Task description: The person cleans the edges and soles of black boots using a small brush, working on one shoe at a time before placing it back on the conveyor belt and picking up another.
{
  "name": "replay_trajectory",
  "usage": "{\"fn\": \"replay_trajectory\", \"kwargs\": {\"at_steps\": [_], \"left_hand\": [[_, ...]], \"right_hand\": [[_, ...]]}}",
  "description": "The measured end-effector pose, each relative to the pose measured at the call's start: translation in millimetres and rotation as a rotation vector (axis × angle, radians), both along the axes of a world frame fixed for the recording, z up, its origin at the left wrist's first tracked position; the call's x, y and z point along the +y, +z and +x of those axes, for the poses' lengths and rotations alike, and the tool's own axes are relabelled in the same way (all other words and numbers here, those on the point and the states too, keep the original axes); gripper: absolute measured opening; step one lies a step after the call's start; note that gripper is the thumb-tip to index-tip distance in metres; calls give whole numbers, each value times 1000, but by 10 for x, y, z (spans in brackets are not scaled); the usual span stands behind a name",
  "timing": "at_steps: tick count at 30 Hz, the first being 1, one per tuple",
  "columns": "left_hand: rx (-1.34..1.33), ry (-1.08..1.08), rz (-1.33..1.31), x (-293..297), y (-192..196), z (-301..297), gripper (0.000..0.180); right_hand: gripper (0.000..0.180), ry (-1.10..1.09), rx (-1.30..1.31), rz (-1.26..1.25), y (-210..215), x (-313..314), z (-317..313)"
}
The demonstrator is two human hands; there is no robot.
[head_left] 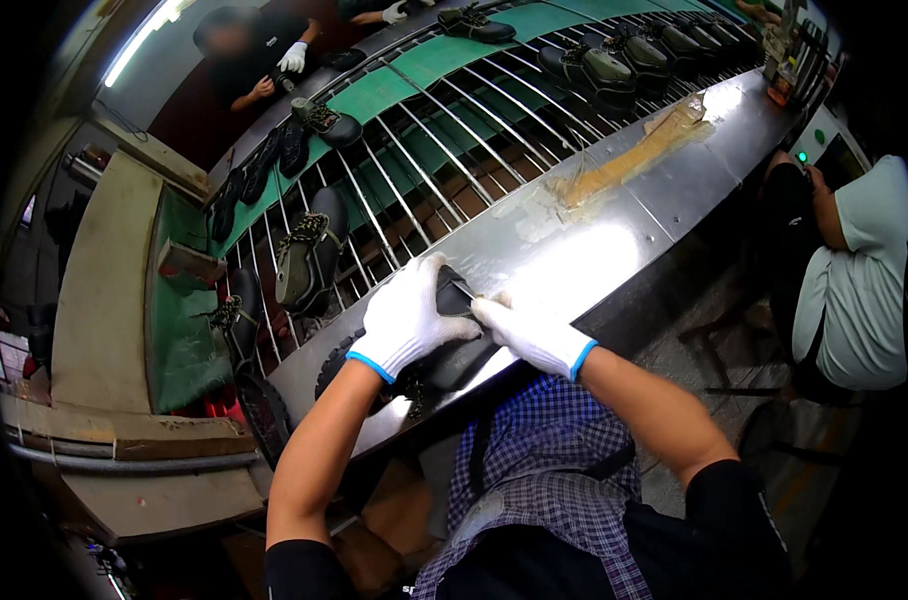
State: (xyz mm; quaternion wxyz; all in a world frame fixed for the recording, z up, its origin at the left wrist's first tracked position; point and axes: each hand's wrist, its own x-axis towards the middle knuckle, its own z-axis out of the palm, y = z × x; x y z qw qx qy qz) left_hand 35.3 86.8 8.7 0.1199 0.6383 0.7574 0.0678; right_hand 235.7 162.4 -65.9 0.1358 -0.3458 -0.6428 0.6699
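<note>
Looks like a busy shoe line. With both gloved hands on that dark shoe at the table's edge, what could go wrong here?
The shoe sits at the near edge of the shiny metal table, so it might slip off toward the lap. The left hand and right hand press close together, so fingers could get pinched. Glue residue could soil the gloves.

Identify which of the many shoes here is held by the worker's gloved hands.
The black shoe on the steel table, gripped by left hand and right hand; others sit on the rack.
</note>
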Motion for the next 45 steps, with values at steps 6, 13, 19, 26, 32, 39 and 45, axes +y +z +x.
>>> {"fn": "replay_trajectory", "kwargs": {"at_steps": [6, 13, 19, 26, 32, 39, 45], "left_hand": [[37, -14, 53, 7, 40, -3, 105], [32, 0, 25, -108, 49, 24, 105], [31, -88, 68, -120, -17, -44, 105], [-40, -96, 28, -94, 59, -69, 104], [-15, -142, -10, -196, 69, -272, 82], [-122, -265, 85, -109, 23, -195, 78], [-186, -382, 157, -121, -62, -222, 63]], "right_hand": [[40, -53, 174, -347, 136, -148, 10], [52, -145, 15, -84, 387, -52, 274], [40, 216, -88, 508, 31, -45, 120], [63, 197, -294, 207, 410, 219, 381], [40, 97, -140, 329, -112, -163, -39], [41, 295, 16, 1213, -218, 176, 275], [43, 159, -541, 241, 653, 8, 399]]}}
